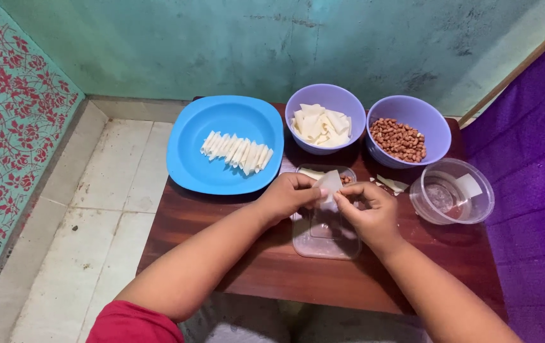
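Observation:
My left hand (290, 194) and my right hand (369, 211) pinch a small pale dough wrapper (330, 183) between their fingertips, held over a clear rectangular plastic tray (325, 244) on a low brown table (285, 270). A blue plate (190, 152) at the back left carries a row of rolled white pieces (237, 152). One purple bowl (346, 105) holds several flat wrappers (320, 126). A second purple bowl (432, 124) holds peanuts (399, 139).
A clear round plastic container (453, 190) with a little liquid stands at the right. Loose wrapper scraps (391, 184) lie beside it. Pale floor tiles (104, 209) lie left of the table, a teal wall (253, 44) behind, purple cloth (533, 165) at the right.

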